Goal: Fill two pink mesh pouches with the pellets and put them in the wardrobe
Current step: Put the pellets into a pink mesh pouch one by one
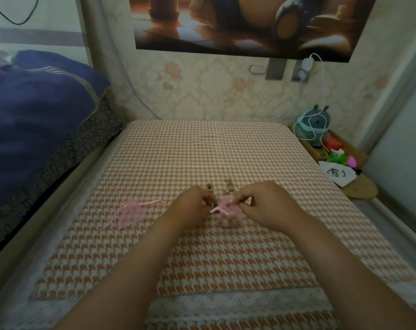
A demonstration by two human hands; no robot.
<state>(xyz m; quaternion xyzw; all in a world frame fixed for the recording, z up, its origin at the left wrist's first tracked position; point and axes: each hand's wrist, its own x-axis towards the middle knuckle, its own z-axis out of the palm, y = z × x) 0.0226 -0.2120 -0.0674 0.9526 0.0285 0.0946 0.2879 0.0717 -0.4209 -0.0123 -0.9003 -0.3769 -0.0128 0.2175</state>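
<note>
Pellets (229, 186) lie loose at the middle of the houndstooth cloth (226, 263), just beyond the filled pink pouch (229, 221). The right hand (269, 206) pinches its drawstring (222, 207). The left hand (192, 206) curls beside the pouch; I cannot tell what it holds. The empty pouch (131, 214) lies flat toward the left edge.

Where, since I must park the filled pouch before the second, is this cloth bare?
Widest: the orange houndstooth cloth between the loose brown pellets and the wallpapered wall. Also right of the right hand. Crowded: the middle, where both hands work at the filled pink mesh pouch, and left of the left hand, where the empty pink mesh pouch lies.
</note>
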